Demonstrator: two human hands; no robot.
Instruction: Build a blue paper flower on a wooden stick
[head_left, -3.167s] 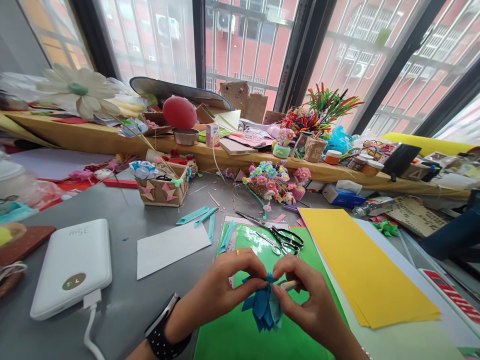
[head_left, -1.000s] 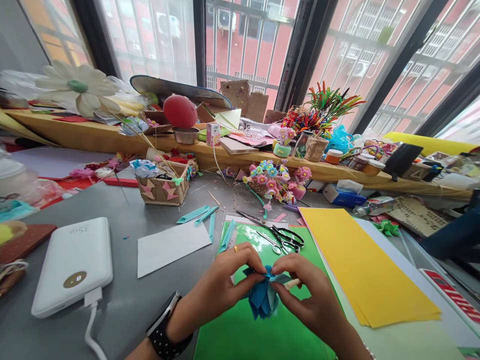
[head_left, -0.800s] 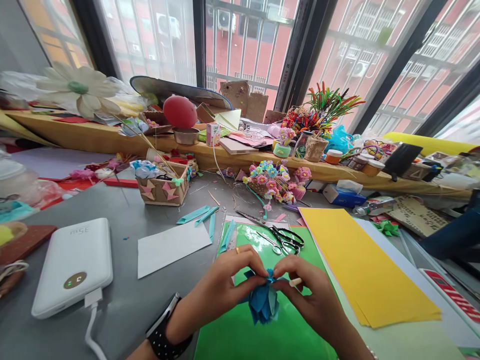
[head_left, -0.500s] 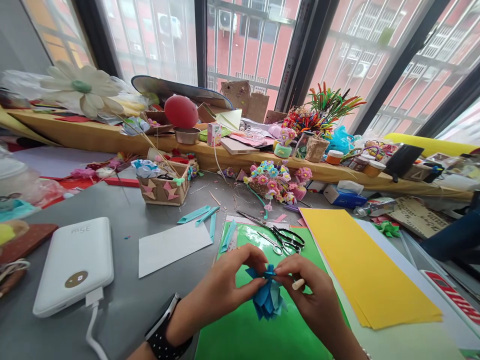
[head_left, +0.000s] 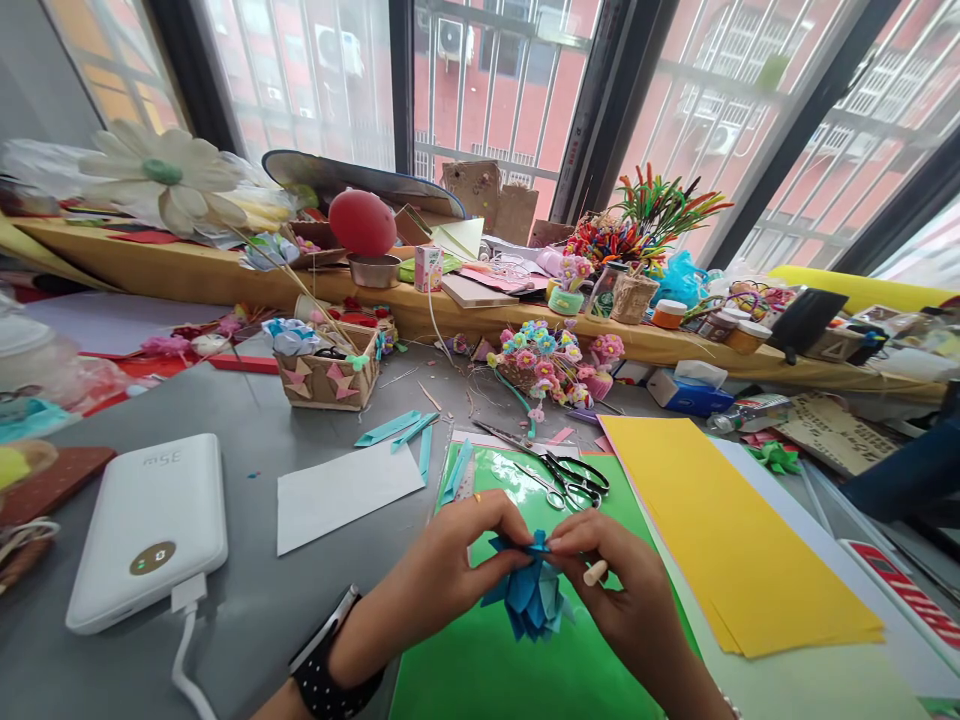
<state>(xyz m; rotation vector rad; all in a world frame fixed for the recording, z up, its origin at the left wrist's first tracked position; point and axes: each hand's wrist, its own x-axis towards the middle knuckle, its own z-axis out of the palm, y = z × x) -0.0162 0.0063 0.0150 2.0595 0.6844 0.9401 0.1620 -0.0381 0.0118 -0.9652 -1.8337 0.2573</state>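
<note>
A blue folded-paper flower (head_left: 534, 600) hangs with its pointed petals downward over a shiny green sheet (head_left: 465, 670). My left hand (head_left: 469, 555) pinches its top from the left, thumb and index finger closed on the paper. From the right, my right hand (head_left: 619, 565) grips the same top edge between thumb and fingertips. A pale wooden stick (head_left: 595, 573) pokes out from under the right hand's fingers; the rest of it is hidden. Black-handled scissors (head_left: 574, 475) and smaller silver scissors (head_left: 553, 495) lie just beyond my hands.
Yellow paper sheets (head_left: 742, 540) lie to the right, a white paper (head_left: 349, 498) and folded light-blue strips (head_left: 386, 428) to the left. A white power bank (head_left: 154, 530) has a cable plugged in. Behind stand a decorated cardboard box (head_left: 330, 380) and a bunch of crocheted flowers (head_left: 544, 360).
My left hand's fingers have shifted slightly at the flower's top, and one more blue petal shows on its left side. The right hand is nearly still.
</note>
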